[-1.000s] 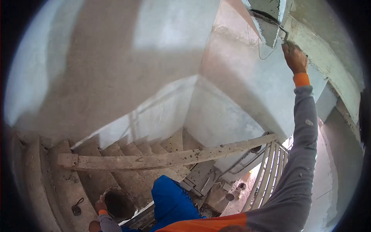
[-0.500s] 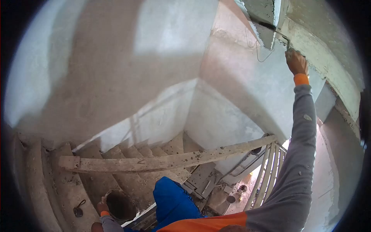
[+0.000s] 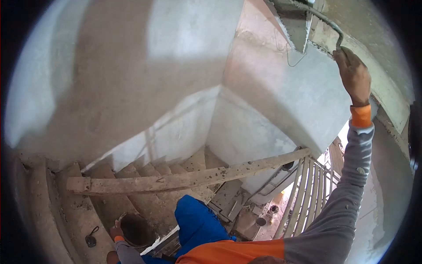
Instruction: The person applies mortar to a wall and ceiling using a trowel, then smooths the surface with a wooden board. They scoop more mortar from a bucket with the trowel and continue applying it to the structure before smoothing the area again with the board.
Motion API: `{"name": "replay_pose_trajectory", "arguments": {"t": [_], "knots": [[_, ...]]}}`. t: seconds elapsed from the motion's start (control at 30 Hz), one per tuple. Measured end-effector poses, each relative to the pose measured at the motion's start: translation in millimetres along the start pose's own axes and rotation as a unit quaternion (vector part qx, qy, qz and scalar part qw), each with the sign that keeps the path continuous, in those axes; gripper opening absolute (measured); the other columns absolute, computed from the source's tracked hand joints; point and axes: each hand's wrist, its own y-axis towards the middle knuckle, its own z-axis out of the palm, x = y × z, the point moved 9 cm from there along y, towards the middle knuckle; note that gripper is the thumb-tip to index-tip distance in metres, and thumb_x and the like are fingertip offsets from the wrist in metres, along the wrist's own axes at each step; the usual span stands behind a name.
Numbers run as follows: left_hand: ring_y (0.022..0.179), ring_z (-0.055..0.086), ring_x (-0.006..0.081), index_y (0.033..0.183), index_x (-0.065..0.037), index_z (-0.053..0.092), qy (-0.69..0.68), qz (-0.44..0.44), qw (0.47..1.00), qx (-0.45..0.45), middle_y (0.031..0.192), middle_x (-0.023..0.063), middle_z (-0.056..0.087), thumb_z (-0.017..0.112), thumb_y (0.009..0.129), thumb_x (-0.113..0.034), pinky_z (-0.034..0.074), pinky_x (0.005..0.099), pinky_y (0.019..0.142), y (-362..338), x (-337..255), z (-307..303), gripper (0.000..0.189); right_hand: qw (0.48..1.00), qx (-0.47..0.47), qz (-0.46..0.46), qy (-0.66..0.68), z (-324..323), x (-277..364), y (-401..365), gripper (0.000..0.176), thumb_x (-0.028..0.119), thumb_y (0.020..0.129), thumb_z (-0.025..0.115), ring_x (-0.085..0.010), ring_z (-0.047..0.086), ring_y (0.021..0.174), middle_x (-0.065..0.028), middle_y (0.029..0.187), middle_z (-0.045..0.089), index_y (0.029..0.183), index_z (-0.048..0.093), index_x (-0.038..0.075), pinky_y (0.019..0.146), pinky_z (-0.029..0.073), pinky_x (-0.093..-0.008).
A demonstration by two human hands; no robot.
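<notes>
My right hand (image 3: 355,77) is raised at the upper right, its fingers wrapped round the handle of a trowel (image 3: 325,18). The trowel's bent metal neck shows, while its far end reaches the top edge of the view near the rough underside of a concrete stair (image 3: 295,27). At the lower left, my left hand (image 3: 116,231) grips the rim of a dark bucket (image 3: 140,232). What lies inside the bucket is too dark to make out.
A wooden beam (image 3: 189,179) spans the stairwell above the concrete steps (image 3: 103,211). Slatted railing (image 3: 303,196) stands at right. A black coiled tape-like object (image 3: 90,240) lies on a step. A small bucket (image 3: 260,221) sits below. A thin wire (image 3: 295,65) hangs from the stair edge.
My right hand has come closer to the camera and slightly down and right, with the trowel in it. My left hand stays at the bucket rim.
</notes>
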Motion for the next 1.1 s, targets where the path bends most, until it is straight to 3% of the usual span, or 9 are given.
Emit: {"name": "replay_pose_trajectory", "arguments": {"t": [0.17, 0.27, 0.37, 0.43, 0.6, 0.67, 0.77, 1.07, 1.1], "knots": [[0.089, 0.057, 0.0418, 0.09, 0.008, 0.062, 0.096, 0.022, 0.991, -0.095, 0.091, 0.0295, 0.06, 0.044, 0.083, -0.059, 0.043, 0.0468, 0.078, 1, -5, -7, 0.069, 0.998, -0.019, -0.019, 0.065, -15, 2, -13, 0.027, 0.025, 0.083, 0.06, -0.0304, 0.061, 0.069, -0.0145, 0.086, 0.063, 0.101, 0.062, 0.006, 0.061, 0.049, -0.0345], [0.087, 0.058, 0.0415, 0.085, 0.008, 0.063, 0.008, -0.06, 0.991, -0.12, 0.087, 0.0298, 0.06, 0.045, 0.083, -0.058, 0.043, 0.0471, 0.077, -28, -18, -30, 0.068, 1.0, 0.004, 0.009, 0.013, 7, -6, -21, 0.031, 0.034, 0.085, 0.055, -0.0328, 0.061, 0.071, -0.0139, 0.086, 0.063, 0.102, 0.062, 0.009, 0.064, 0.049, -0.0391], [0.087, 0.058, 0.043, 0.088, 0.01, 0.061, -0.019, 0.02, 0.997, -0.065, 0.089, 0.0294, 0.06, 0.044, 0.083, -0.058, 0.043, 0.048, 0.076, -6, -15, -17, 0.07, 0.992, 0.078, 0.05, -0.088, 57, -44, -26, 0.036, 0.041, 0.085, 0.051, -0.0343, 0.061, 0.073, -0.0136, 0.089, 0.062, 0.103, 0.061, 0.011, 0.067, 0.049, -0.043], [0.087, 0.058, 0.0431, 0.09, 0.01, 0.061, -0.012, -0.012, 1.0, -0.02, 0.091, 0.0291, 0.06, 0.042, 0.084, -0.057, 0.043, 0.0484, 0.076, 4, -6, -9, 0.07, 0.986, 0.089, 0.058, -0.126, 77, -59, -24, 0.039, 0.045, 0.084, 0.049, -0.0349, 0.061, 0.074, -0.0136, 0.092, 0.062, 0.104, 0.06, 0.013, 0.068, 0.049, -0.0452], [0.087, 0.057, 0.0427, 0.091, 0.01, 0.06, 0.025, 0.019, 0.999, -0.007, 0.091, 0.0281, 0.06, 0.043, 0.084, -0.057, 0.044, 0.048, 0.076, 9, -6, 1, 0.07, 0.99, 0.015, 0.085, -0.11, 31, -32, -23, 0.033, 0.04, 0.085, 0.052, -0.0325, 0.062, 0.073, -0.0115, 0.091, 0.061, 0.105, 0.059, 0.016, 0.061, 0.05, -0.042], [0.09, 0.057, 0.0427, 0.093, 0.01, 0.059, 0.017, -0.043, 0.999, -0.007, 0.093, 0.0279, 0.06, 0.044, 0.082, -0.059, 0.044, 0.0474, 0.077, -2, -11, -15, 0.071, 0.992, -0.014, 0.078, -0.102, 11, -18, -32, 0.031, 0.039, 0.085, 0.053, -0.0317, 0.062, 0.071, -0.0106, 0.088, 0.061, 0.106, 0.059, 0.016, 0.058, 0.05, -0.0404], [0.09, 0.057, 0.042, 0.095, 0.01, 0.057, 0.01, -0.055, 0.993, -0.107, 0.094, 0.0272, 0.06, 0.046, 0.081, -0.06, 0.045, 0.0472, 0.078, 10, 7, -11, 0.072, 0.993, -0.036, 0.066, -0.089, -7, -8, -36, 0.03, 0.035, 0.085, 0.056, -0.0301, 0.061, 0.067, -0.0097, 0.086, 0.06, 0.107, 0.059, 0.014, 0.054, 0.05, -0.0387], [0.088, 0.057, 0.0417, 0.094, 0.007, 0.06, -0.045, -0.003, 0.999, 0.021, 0.095, 0.0258, 0.06, 0.046, 0.083, -0.056, 0.044, 0.0471, 0.075, 1, -16, -8, 0.065, 0.997, -0.044, -0.047, 0.03, 6, 27, -15, 0.028, 0.031, 0.086, 0.055, -0.0317, 0.061, 0.071, -0.0118, 0.087, 0.062, 0.102, 0.06, 0.009, 0.061, 0.05, -0.0392], [0.093, 0.056, 0.0397, 0.102, 0.006, 0.056, -0.026, -0.021, 0.999, 0.043, 0.102, 0.0239, 0.058, 0.042, 0.083, -0.06, 0.043, 0.0468, 0.079, 4, -10, -4, 0.07, 0.997, -0.028, -0.069, 0.0, 10, 32, -8, 0.029, 0.033, 0.086, 0.053, -0.0321, 0.061, 0.072, -0.0128, 0.089, 0.062, 0.101, 0.06, 0.009, 0.061, 0.05, -0.0388]]}}
